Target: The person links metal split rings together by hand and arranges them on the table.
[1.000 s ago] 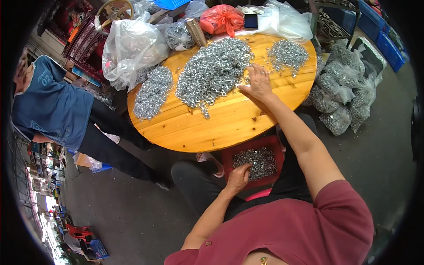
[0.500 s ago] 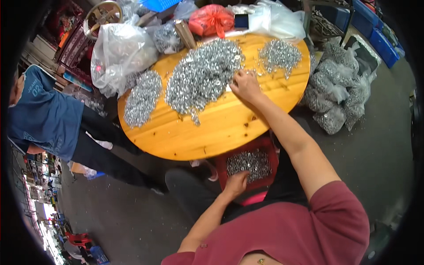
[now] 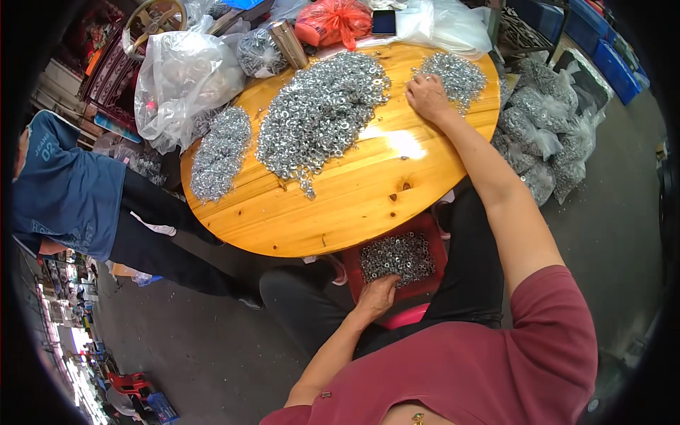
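- right hand (image 3: pixel 427 97) lies palm down on the round wooden table (image 3: pixel 368 205) at about 1 o'clock, fingers spread loosely, touching the near edge of the small pile of metal washers (image 3: pixel 453 74); whether it pinches any washer cannot be told.
- left hand (image 3: pixel 377 296) sits at 6 o'clock, fingers curled over the near rim of the red tray (image 3: pixel 433 234) that holds more washers; it grips the rim.
- the big pile (image 3: pixel 319 113) spreads at 11 o'clock on the table, a narrow pile (image 3: pixel 219 152) at 9 o'clock.
- another person in a blue shirt (image 3: pixel 60 188) stands far left.
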{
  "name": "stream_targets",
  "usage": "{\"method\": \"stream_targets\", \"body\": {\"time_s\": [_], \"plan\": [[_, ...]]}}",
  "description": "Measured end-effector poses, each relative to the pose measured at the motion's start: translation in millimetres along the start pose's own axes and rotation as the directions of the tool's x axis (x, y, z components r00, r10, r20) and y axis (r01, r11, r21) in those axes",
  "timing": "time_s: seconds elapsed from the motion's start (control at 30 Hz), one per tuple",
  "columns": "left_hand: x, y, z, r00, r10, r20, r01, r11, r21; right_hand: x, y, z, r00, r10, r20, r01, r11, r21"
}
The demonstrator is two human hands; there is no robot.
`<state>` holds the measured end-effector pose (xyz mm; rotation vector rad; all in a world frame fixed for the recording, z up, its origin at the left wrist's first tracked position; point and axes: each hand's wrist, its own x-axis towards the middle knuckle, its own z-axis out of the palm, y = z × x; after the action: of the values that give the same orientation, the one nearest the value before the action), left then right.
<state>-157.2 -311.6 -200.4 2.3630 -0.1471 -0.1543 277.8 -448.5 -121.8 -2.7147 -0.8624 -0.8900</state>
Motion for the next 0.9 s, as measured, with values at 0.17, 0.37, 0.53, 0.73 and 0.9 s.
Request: {"method": "stream_targets", "body": {"time_s": [0.17,0.37,0.53,0.73,0.9], "plan": [[0.3,2.5,-1.8,0.999,-0.037,0.007,0.037,0.999,-0.003,10.9,6.5,2.3,0.999,0.023,-0.045,-0.022,1.000,0.015],[1.9,5.2,-0.9,0.998,-0.029,0.048,0.029,1.000,-0.006,-9.7,-53.2,-19.1,0.999,0.033,-0.025,-0.018,0.887,0.462],[1.1,4.9,2.2,0.999,0.027,0.025,-0.026,0.999,-0.023,-15.3,-77.9,-6.9,1.000,-0.013,0.019,0.005,0.924,0.382],[-3.5,2.0,-1.8,0.999,0.008,0.034,-0.009,1.000,0.009,-2.1,-51.2,5.3,0.999,0.043,-0.003,-0.043,0.995,0.093],[-1.8,1.2,1.6,0.997,-0.020,0.076,0.017,0.999,0.042,16.6,6.8,21.3,1.000,-0.004,-0.012,0.003,0.991,-0.137]]}}
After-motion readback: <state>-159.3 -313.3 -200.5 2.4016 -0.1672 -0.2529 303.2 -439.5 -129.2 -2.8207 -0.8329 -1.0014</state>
